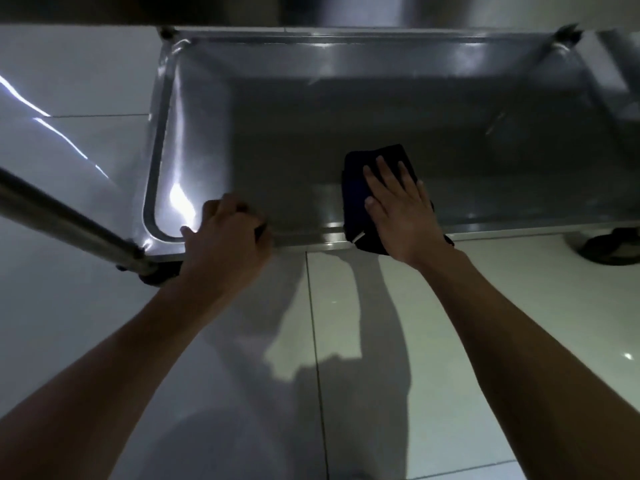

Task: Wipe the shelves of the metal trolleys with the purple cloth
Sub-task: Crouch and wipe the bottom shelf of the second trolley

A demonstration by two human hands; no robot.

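Observation:
The bottom shelf (346, 109) of a metal trolley fills the upper half of the head view, a shallow steel tray with a raised rim. The purple cloth (356, 181), dark and folded, lies on the shelf near its front edge and hangs a little over the rim. My right hand (398, 206) presses flat on the cloth, fingers spread. My left hand (230, 233) is curled around the shelf's front rim, left of the cloth, near the front left corner.
A steel upright tube (62, 216) of the trolley slants in from the left to the front left corner. A castor wheel (609, 245) shows at the right under the shelf. An upper shelf (311, 8) overhangs at the top. The floor is glossy white tile (346, 341).

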